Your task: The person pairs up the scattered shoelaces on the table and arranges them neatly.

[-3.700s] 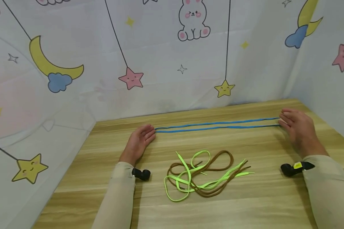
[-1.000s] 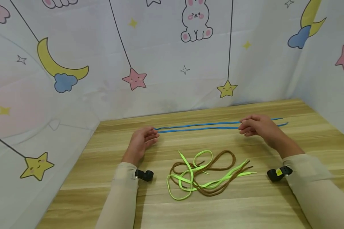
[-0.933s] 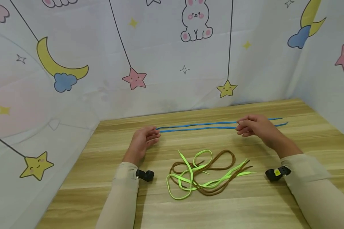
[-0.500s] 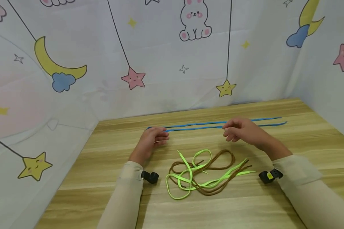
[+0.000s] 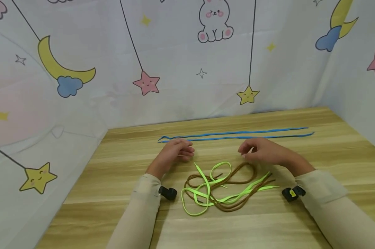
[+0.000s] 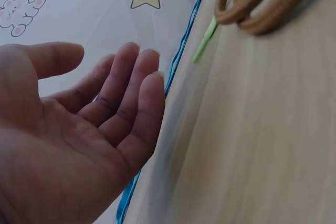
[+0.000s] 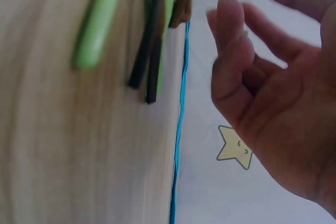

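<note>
Two blue shoelaces, the far one (image 5: 252, 132) and the near one (image 5: 284, 136), lie stretched nearly parallel along the back of the table. My left hand (image 5: 175, 154) hovers in front of their left part, holding nothing, its fingers gently bent in the left wrist view. Over the table to the right is my right hand (image 5: 265, 152), fingers loosely curled and nothing in them, just behind the tangle. That tangle, nearer me, mixes a green shoelace (image 5: 208, 190) with a brown shoelace (image 5: 228, 210). Dark brown-lace tips (image 7: 152, 77) show in the right wrist view.
A white cloth backdrop (image 5: 175, 103) printed with stars and moons rises behind the wooden table (image 5: 112, 193) and along its sides. Each wrist carries a small black camera, the left camera (image 5: 168, 193) and the right camera (image 5: 290, 194).
My right hand has slid left along the blue laces from their right end, then drawn off toward me. My left hand has left their left end, moving right and nearer. The tangle is unchanged.
</note>
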Demonstrator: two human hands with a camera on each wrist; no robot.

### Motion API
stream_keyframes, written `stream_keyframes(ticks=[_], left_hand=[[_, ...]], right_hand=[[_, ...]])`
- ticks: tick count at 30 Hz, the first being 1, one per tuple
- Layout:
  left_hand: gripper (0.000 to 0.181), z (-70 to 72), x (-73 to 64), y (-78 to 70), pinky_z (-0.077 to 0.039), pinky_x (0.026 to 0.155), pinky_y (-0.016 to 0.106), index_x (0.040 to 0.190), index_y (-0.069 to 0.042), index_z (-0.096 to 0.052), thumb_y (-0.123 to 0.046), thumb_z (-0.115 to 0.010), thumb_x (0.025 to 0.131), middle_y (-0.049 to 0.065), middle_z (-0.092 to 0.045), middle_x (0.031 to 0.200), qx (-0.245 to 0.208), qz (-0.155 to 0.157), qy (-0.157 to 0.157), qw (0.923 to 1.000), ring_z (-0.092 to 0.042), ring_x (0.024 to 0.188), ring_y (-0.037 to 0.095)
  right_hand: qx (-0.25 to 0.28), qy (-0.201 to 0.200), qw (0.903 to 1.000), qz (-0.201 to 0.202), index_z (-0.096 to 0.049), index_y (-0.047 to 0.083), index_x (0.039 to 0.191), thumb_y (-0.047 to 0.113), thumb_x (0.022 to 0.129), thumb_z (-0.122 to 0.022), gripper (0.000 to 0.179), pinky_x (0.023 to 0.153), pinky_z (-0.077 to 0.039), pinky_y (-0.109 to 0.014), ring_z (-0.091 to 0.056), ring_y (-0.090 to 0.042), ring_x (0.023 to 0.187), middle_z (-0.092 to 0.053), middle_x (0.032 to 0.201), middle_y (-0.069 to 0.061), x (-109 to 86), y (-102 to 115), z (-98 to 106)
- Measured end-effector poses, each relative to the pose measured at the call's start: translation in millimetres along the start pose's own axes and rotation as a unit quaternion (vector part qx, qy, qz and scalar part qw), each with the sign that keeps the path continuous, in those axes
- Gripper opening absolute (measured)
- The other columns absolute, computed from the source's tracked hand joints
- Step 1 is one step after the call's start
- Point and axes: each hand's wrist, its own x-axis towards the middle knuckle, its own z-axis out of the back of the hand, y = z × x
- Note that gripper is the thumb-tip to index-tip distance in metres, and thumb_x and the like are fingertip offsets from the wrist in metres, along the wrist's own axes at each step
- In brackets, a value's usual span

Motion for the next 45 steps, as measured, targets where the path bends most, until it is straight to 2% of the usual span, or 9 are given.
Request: stream_keyframes(ticks=[4, 10, 17, 27, 34, 40, 43, 45], left_hand=[[0.039, -4.5, -0.9, -1.5, -0.056, 0.084, 0.036, 0.132, 0.004, -0.057, -0.025, -0.051, 0.106, 0.014, -0.068, 0.111, 0.021, 0.007, 0.025, 0.9994, -0.069, 0.099, 0.024], [0.04, -8.8, -1.5, -1.8, -0.056, 0.085, 0.037, 0.132, 0.002, -0.059, -0.026, -0.055, 0.105, 0.017, -0.069, 0.114, 0.042, 0.016, 0.053, 0.9976, -0.069, 0.101, 0.027], [0.039, -7.9, -2.4, -1.4, -0.056, 0.085, 0.037, 0.132, 0.003, -0.059, -0.024, -0.054, 0.105, 0.015, -0.068, 0.111, 0.04, 0.011, 0.047, 0.9981, -0.069, 0.101, 0.026], [0.041, -8.6, -4.1, -1.9, -0.056, 0.085, 0.038, 0.131, 0.003, -0.058, -0.028, -0.057, 0.104, 0.014, -0.068, 0.11, 0.042, 0.012, 0.045, 0.9981, -0.068, 0.102, 0.027], [0.04, -11.9, -4.0, -2.9, -0.056, 0.084, 0.036, 0.133, 0.003, -0.058, -0.025, -0.054, 0.105, 0.015, -0.068, 0.111, 0.043, 0.009, 0.052, 0.9977, -0.069, 0.101, 0.025], [0.039, -18.5, -3.3, -3.6, -0.056, 0.084, 0.037, 0.134, 0.002, -0.058, -0.024, -0.055, 0.104, 0.013, -0.07, 0.111, 0.05, 0.002, 0.062, 0.9969, -0.069, 0.099, 0.025], [0.041, -23.2, -3.4, -4.9, -0.056, 0.087, 0.039, 0.134, 0.002, -0.058, -0.026, -0.056, 0.105, 0.013, -0.07, 0.111, 0.05, -0.015, 0.078, 0.9956, -0.069, 0.1, 0.025], [0.042, -27.3, -4.2, -6.6, -0.055, 0.09, 0.042, 0.135, 0.003, -0.057, -0.026, -0.055, 0.105, 0.014, -0.07, 0.112, 0.044, -0.036, 0.098, 0.9935, -0.068, 0.102, 0.026]], right_hand=[[-0.041, 0.043, 0.9982, 0.011, -0.069, 0.006, 0.117, 0.022, 0.097, -0.067, 0.026, 0.083, -0.049, -0.038, -0.059, -0.02, 0.101, -0.066, 0.109, -0.003, 0.3, -3.2, -1.6], [-0.057, 0.057, 0.9967, 0.011, -0.07, 0.008, 0.107, 0.014, 0.095, -0.068, 0.013, 0.078, -0.048, -0.036, -0.057, -0.018, 0.09, -0.064, 0.098, 0.0, -1.3, -6.0, -2.3], [-0.055, 0.086, 0.9948, 0.003, -0.069, 0.008, 0.099, 0.006, 0.09, -0.068, 0.009, 0.071, -0.049, -0.032, -0.055, -0.016, 0.078, -0.063, 0.088, 0.001, -1.6, -9.6, -3.7], [-0.068, 0.117, 0.9905, 0.024, -0.07, 0.012, 0.092, 0.004, 0.092, -0.063, 0.011, 0.067, -0.048, -0.028, -0.055, -0.013, 0.075, -0.064, 0.087, 0.003, -1.2, -6.2, -3.0], [-0.017, 0.122, 0.9913, 0.046, -0.072, 0.015, 0.101, 0.01, 0.099, -0.059, 0.014, 0.069, -0.051, -0.03, -0.059, -0.016, 0.078, -0.068, 0.094, -0.005, -7.3, 6.1, 3.2], [0.035, 0.118, 0.9873, 0.101, -0.071, 0.013, 0.104, 0.011, 0.102, -0.056, 0.015, 0.07, -0.055, -0.038, -0.06, -0.018, 0.075, -0.065, 0.095, -0.017, -13.5, 18.9, 8.9], [0.062, 0.112, 0.9826, 0.135, -0.069, 0.008, 0.104, 0.009, 0.103, -0.055, 0.014, 0.073, -0.056, -0.039, -0.062, -0.02, 0.077, -0.063, 0.094, -0.017, -15.8, 25.6, 10.2], [0.087, 0.104, 0.978, 0.159, -0.067, 0.004, 0.104, 0.006, 0.103, -0.054, 0.014, 0.074, -0.057, -0.04, -0.063, -0.023, 0.077, -0.063, 0.093, -0.016, -16.8, 30.4, 10.7]])
